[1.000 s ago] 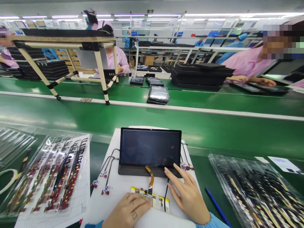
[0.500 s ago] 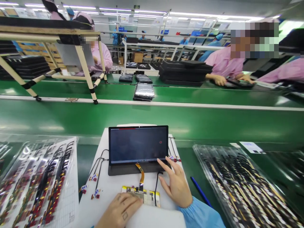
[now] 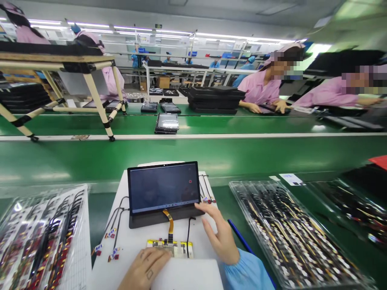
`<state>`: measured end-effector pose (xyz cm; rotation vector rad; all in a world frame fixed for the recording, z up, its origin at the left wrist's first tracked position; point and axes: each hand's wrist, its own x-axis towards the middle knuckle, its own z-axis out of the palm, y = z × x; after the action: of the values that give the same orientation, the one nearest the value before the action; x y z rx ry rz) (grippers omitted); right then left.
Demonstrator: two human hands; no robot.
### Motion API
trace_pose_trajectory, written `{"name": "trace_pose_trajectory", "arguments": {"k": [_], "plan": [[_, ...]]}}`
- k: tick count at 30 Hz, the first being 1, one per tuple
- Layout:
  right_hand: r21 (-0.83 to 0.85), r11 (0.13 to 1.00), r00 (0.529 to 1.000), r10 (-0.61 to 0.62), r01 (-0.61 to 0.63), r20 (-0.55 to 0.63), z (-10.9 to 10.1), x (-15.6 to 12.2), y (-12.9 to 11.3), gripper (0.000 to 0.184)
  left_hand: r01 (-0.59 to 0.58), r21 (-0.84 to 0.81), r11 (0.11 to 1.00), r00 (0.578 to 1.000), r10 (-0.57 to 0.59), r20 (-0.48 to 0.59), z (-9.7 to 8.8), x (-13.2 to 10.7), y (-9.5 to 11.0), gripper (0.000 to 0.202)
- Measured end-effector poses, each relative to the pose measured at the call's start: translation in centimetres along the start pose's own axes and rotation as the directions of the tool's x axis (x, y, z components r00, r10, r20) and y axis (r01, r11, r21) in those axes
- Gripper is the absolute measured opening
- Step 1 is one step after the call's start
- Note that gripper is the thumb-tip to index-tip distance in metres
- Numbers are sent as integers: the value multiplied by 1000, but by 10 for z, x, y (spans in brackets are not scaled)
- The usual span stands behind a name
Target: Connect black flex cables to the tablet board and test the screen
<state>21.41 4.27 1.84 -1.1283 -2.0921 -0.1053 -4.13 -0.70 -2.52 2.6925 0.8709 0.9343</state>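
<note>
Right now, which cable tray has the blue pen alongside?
The clear tray just right of the white mat; the blue pen lies along its left edge. Others have none.

A dark tablet is ribbon-cabled to a circuit board.

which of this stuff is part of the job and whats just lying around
In use:
left hand on the yellow-taped circuit board
orange ribbon cable running up to the tablet
right hand at the tablet's corner

Lying around:
left tray of cables
right tray of cables
blue pen
loose black labelled cables
</note>
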Motion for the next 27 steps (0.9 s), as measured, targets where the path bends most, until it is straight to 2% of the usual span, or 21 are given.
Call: {"name": "trace_pose_trajectory", "arguments": {"k": [3, 6, 8, 10, 13, 16, 17, 18, 20, 21, 24, 27], "plan": [[89, 996, 984, -31, 16, 173, -24, -5, -19, 38, 1, 3, 1000, 1000, -1, 13, -4, 6, 7, 59], [120, 991, 915, -103, 60, 389, -44, -16, -41, 48, 21, -13, 1000, 1000, -21, 16, -9, 17, 20, 60], [98, 989, 872, -145, 111, 467, -51, -23, -51, 54, 43, -23, 999, 998, -42, 41, -9, 26, 30, 61], [45, 990, 891, -141, 135, 431, -54, -31, -52, 52, 94, -2, 996, 992, -94, 81, -6, 33, 39, 65], [-112, 991, 970, -42, 71, 238, -52, -48, -42, 51, 251, 92, 964, 962, -259, 91, 6, 39, 49, 64], [-327, 944, 994, 79, -52, 72, -42, -75, -29, 47, 411, 164, 897, 907, -421, 30, 21, 43, 55, 22], [-398, 910, 989, 140, -115, 35, -38, -85, -28, 46, 427, 186, 885, 898, -440, 30, 25, 44, 57, 12], [-440, 877, 975, 222, -193, 15, -33, -94, -29, 44, 428, 213, 878, 894, -445, 41, 28, 46, 59, 10], [-377, 871, 934, 355, -314, 43, -21, -106, -37, 42, 408, 273, 871, 893, -443, 79, 31, 50, 61, 13], [-303, 894, 926, 369, -331, 76, -16, -108, -43, 40, 407, 299, 863, 889, -449, 89, 31, 51, 62, 13], [-26, 966, 957, 259, -258, 129, 0, -104, -62, 32, 440, 342, 830, 864, -496, 92, 33, 56, 65, 10], [112, 971, 975, 199, -210, 103, 9, -91, -70, 28, 466, 336, 819, 845, -524, 104, 38, 58, 68, 8]]}}
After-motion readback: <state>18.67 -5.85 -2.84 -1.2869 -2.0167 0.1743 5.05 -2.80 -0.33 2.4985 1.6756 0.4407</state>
